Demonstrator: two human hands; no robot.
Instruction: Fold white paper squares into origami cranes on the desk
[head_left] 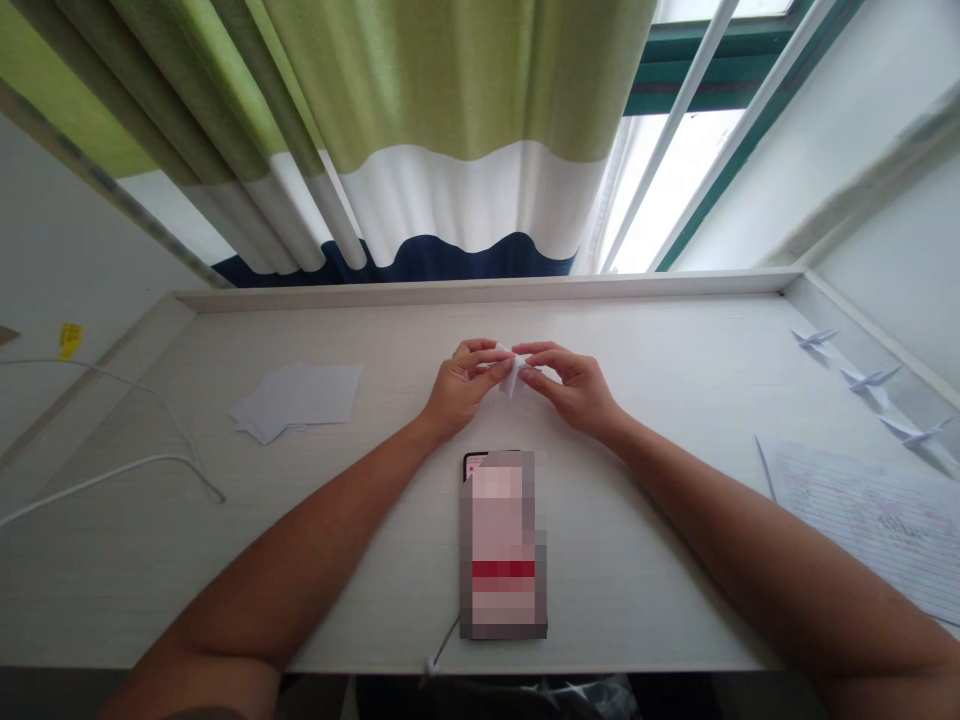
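Both hands meet over the middle of the desk (390, 520) around a small piece of folded white paper (513, 377). My left hand (463, 385) pinches its left side between thumb and fingers. From the other side, my right hand (570, 385) grips it with thumb and fingertips. Fingers hide part of the folds, so the paper's full shape cannot be made out. Just below the hands lies a phone (502, 550) with its screen lit and blurred.
Loose white sheets (304, 398) lie to the left, near a white cable (150, 462). Several folded paper figures (870, 381) line the right edge, above a lined sheet with writing (870, 520). A raised ledge (480, 290) runs along the back, before a curtain (465, 120).
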